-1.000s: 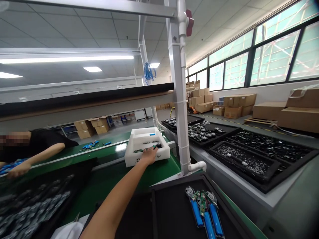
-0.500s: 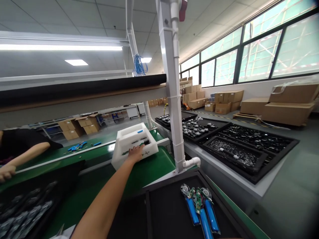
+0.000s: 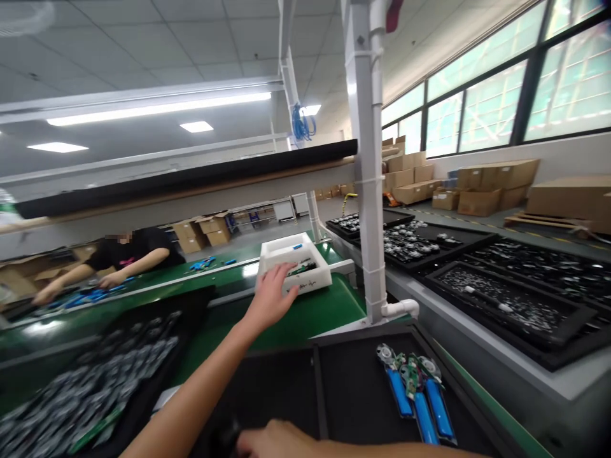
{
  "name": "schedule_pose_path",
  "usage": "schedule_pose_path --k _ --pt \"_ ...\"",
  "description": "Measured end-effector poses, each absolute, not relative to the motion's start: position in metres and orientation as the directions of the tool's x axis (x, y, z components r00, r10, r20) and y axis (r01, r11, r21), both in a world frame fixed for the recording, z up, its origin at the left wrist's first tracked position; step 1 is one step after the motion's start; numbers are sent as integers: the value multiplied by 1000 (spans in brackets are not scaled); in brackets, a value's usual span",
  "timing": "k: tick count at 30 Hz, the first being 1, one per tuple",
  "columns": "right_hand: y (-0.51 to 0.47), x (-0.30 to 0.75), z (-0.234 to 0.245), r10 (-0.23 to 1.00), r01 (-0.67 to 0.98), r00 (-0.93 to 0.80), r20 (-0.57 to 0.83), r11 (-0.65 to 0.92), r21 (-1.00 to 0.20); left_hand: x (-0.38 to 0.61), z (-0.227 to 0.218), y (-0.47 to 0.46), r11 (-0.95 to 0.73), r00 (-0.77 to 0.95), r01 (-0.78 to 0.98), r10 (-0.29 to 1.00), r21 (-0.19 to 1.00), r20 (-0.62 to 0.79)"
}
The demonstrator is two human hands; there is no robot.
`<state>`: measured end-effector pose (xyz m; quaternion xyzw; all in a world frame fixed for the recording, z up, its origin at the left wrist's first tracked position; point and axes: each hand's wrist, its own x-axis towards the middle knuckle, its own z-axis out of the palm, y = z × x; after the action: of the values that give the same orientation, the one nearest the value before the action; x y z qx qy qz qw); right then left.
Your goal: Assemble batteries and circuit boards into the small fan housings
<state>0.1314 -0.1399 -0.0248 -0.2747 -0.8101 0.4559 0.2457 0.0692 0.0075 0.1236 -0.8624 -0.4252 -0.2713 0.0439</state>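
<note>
My left hand (image 3: pixel 274 296) is stretched out at the near side of a white foam box (image 3: pixel 322 278). Its fingers are extended and the thumb stands apart, with nothing visible in it. Inside the box lie small green circuit boards (image 3: pixel 301 267) and a blue piece (image 3: pixel 297 246). At the bottom edge my right hand (image 3: pixel 279 439) is closed and partly cut off, beside a blurred dark object I cannot make out. To its right, a black tray (image 3: pixel 348 375) holds several blue battery cells (image 3: pixel 422 413) with circuit boards and round motor-like parts attached.
On the left stands a black tray of clear-wrapped parts (image 3: pixel 90 375). A co-worker (image 3: pixel 133 251) handles blue parts across the green conveyor (image 3: pixel 315 305). A white post (image 3: pixel 365 159) rises beyond the right tray. Further right, a table carries black trays of small parts (image 3: pixel 506 299).
My left hand has drawn back from inside the box to its near side, fingers now spread. My right hand has come into view at the bottom. The view has swung left, showing more of the co-worker.
</note>
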Motion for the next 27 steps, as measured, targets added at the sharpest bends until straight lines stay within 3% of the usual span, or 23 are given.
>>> schedule_pose_path --k 4,6,8,12,17,23,27 --pt "-144 130 -23 868 49 -441 228 277 -960 23 138 -45 -622 107 635 657 457 746" --pt "-146 131 -19 887 -73 -380 264 255 -964 6 118 -72 -571 -121 507 694 645 710" --pt "-148 132 -16 882 -148 -356 308 272 -951 -2 85 -97 -483 -188 388 792 785 581" --pt "-147 135 -11 869 -183 -308 388 346 -920 0 29 -131 -374 -33 345 912 861 409" --pt "-125 144 -9 827 -109 -376 418 408 -906 3 12 -135 -339 -18 274 934 900 357" --pt "-106 148 -20 839 -133 -460 290 257 -957 -2 -5 -120 -247 -125 117 957 962 261" --pt "-105 145 -20 822 -196 -499 275 201 -960 -3 -13 -119 -188 -142 9 972 982 188"
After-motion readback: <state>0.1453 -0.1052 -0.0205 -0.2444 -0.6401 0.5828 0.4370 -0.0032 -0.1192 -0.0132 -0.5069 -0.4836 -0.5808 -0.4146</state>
